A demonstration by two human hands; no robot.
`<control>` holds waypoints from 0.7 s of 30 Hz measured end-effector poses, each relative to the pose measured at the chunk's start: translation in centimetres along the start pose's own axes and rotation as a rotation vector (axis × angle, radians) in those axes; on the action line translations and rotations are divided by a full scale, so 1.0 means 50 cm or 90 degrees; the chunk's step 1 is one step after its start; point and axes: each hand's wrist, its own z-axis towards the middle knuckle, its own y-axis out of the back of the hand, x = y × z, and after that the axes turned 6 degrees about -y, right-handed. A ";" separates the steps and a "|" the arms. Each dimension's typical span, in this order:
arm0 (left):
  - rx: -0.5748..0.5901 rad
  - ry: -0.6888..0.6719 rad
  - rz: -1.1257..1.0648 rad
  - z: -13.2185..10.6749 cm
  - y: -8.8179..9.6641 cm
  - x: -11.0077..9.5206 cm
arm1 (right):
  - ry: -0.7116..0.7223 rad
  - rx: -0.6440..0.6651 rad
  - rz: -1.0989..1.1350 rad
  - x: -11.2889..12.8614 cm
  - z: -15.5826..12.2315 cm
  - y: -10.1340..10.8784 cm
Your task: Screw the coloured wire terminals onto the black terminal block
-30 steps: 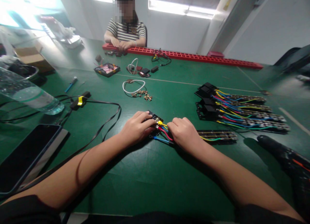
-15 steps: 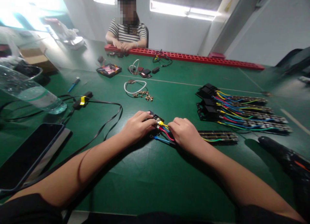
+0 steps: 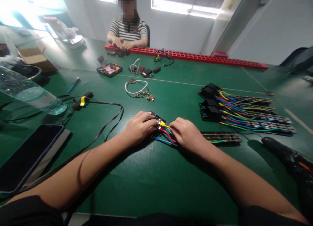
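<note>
My left hand (image 3: pixel 139 126) is closed around a black plastic terminal housing (image 3: pixel 158 118), its fingertips at the metal contacts. My right hand (image 3: pixel 187 131) pinches the coloured wires (image 3: pixel 167 131) just right of the housing; yellow, red and blue ones show between the hands. One blue wire (image 3: pixel 163 140) with a ring terminal hangs loose below, its end off the housing. From under my right hand a long black strip (image 3: pixel 221 137) with metal rails and a green wire runs to the right on the table. My fingers hide part of the contacts.
Several finished-looking wired strips (image 3: pixel 254 117) lie at right, near a black and orange power tool (image 3: pixel 288 154). Small brass screws (image 3: pixel 148 96) lie ahead beside a white cable loop (image 3: pixel 135 87). A phone (image 3: pixel 29 157), cables and a bottle (image 3: pixel 36 92) are left. A co-worker sits behind a red rail (image 3: pixel 183 53).
Very little differs. My right hand's fingers have shifted slightly at the wires, while my left hand stays on the housing. The view has moved a touch.
</note>
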 end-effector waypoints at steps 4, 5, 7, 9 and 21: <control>0.000 -0.006 0.005 0.001 0.001 0.001 | -0.001 -0.009 -0.013 0.005 -0.005 0.003; -0.002 -0.009 0.008 0.001 0.001 0.001 | -0.004 -0.010 -0.010 0.007 -0.006 0.005; -0.005 -0.015 0.009 0.001 0.001 0.002 | -0.016 -0.008 -0.005 0.010 -0.009 0.009; -0.006 -0.016 0.007 0.000 0.000 0.003 | -0.029 -0.001 -0.008 0.013 -0.012 0.012; -0.019 -0.033 0.012 -0.004 -0.009 0.010 | -0.050 -0.007 -0.127 0.018 -0.027 0.001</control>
